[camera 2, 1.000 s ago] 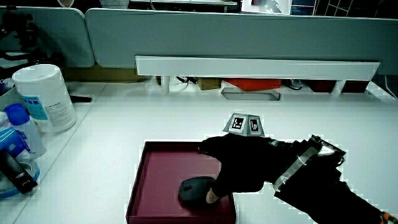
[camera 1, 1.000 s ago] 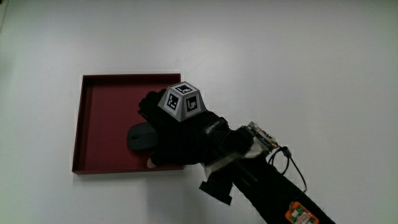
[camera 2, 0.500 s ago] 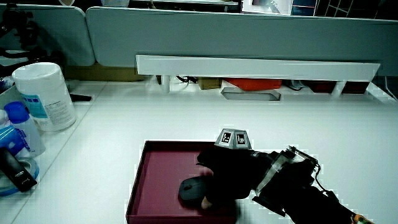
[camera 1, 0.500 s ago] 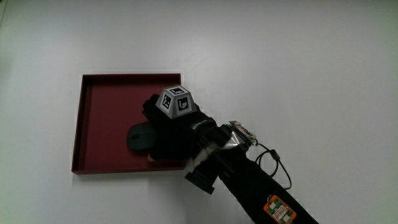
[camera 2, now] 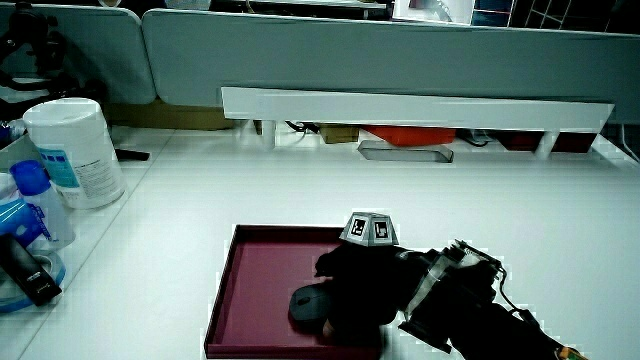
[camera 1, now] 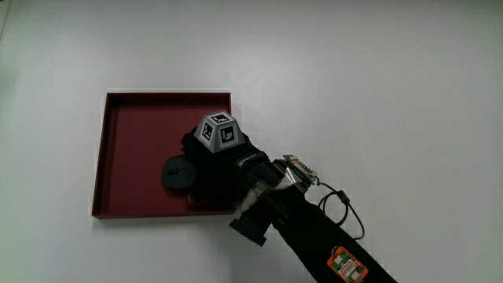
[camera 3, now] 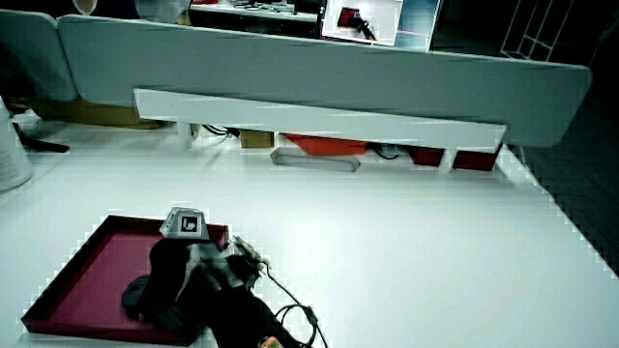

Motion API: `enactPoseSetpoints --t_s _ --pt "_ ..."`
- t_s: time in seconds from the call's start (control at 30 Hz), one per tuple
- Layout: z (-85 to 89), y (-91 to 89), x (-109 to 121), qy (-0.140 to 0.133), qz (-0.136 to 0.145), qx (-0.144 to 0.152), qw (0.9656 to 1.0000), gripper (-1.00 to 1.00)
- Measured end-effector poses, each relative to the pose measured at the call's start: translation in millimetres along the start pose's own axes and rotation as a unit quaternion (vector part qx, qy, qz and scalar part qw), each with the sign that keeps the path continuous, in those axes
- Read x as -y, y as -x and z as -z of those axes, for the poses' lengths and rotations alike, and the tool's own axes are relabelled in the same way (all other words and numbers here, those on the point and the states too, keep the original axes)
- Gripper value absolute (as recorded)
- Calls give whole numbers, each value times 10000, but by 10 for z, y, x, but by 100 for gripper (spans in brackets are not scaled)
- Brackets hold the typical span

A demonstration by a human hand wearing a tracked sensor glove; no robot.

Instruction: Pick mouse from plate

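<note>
A dark grey mouse (camera 1: pixel 178 173) lies in a shallow dark-red square plate (camera 1: pixel 126 134) on a white table (camera 1: pixel 377 94). The black-gloved hand (camera 1: pixel 216 165) rests over the mouse's side, fingers curled down around it — a closed grasp, with the mouse still on the plate. The cube (camera 1: pixel 218 131) on the glove shows black-and-white square markers. In a side view, a white tub (camera 2: pixel 75 150) bears a blue label — unreadable.

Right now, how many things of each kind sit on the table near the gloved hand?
Dark grey computer mouse: 1
Dark red square plate: 1
White cylindrical wipes tub: 1
Blue-capped bottle: 1
Total: 4
</note>
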Motion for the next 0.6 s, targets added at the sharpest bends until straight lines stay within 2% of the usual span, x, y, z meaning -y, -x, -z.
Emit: enactPoseSetpoints --t_s 0.03,0.1,0.13,0.2,0.27,0.4,0.43,0.5,0.57,0.6 --pt "-24 29 28 -35 -83 -6 10000 27" --pt "-8 24 8 -31 -49 22 10000 40" --pt "-29 44 30 -120 -45 81 9999 47" --pt "-1 27 -9 -57 29 114 9999 60" --pt "-11 53 15 -27 -53 82 9999 73" --pt "0 52 4 -200 -5 175 9996 100" --pt "2 54 1 -152 -52 156 9997 100" --pt "14 35 -24 -241 16 195 9995 100" --pt "-2 42 -4 -291 -140 136 9994 100" --pt "5 31 -6 -323 -74 148 9993 100"
